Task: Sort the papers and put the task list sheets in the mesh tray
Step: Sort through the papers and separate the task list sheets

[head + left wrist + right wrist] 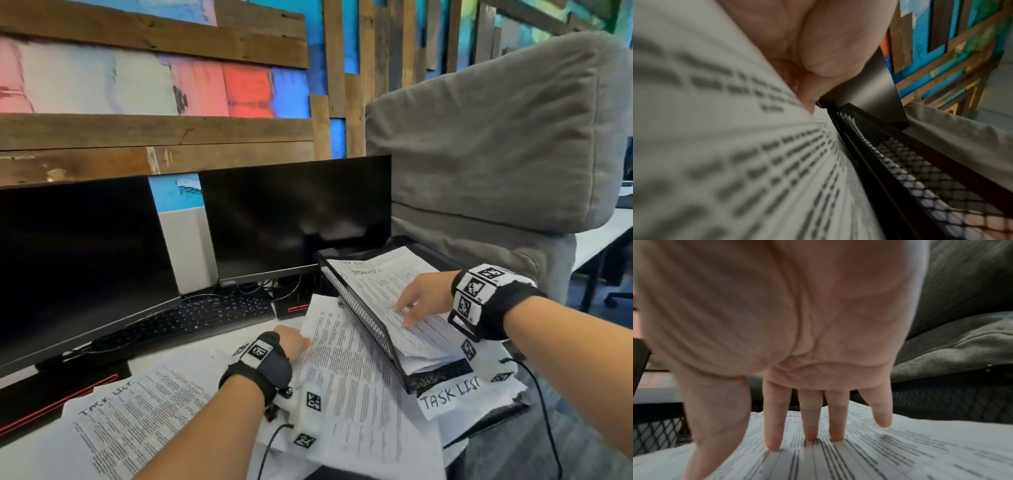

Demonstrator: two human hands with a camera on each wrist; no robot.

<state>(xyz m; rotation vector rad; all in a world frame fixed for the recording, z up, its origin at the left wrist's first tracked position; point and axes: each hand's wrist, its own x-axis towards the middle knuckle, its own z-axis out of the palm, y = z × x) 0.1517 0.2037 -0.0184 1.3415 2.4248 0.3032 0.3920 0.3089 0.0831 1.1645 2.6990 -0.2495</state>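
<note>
A black mesh tray [363,310] stands on the desk's right side, with a "TASK LIST" label [448,394] at its front. A stack of printed sheets [373,284] headed "TASK LIST" lies in it. My right hand [409,313] is open, its straight fingertips [812,433] pressing on the stack [900,451]. My left hand [298,342] grips the edge of a printed sheet [342,370] just left of the tray wall [910,170]. In the left wrist view that sheet [735,162] hides the fingers of the left hand [818,65]. Another task list sheet [137,421] lies at the front left.
Two dark monitors [85,257] [294,219] and a black keyboard [198,315] stand behind the papers. A grey cushioned chair back [496,154] rises right behind the tray. Loose printed sheets overlap across the front of the desk [359,445].
</note>
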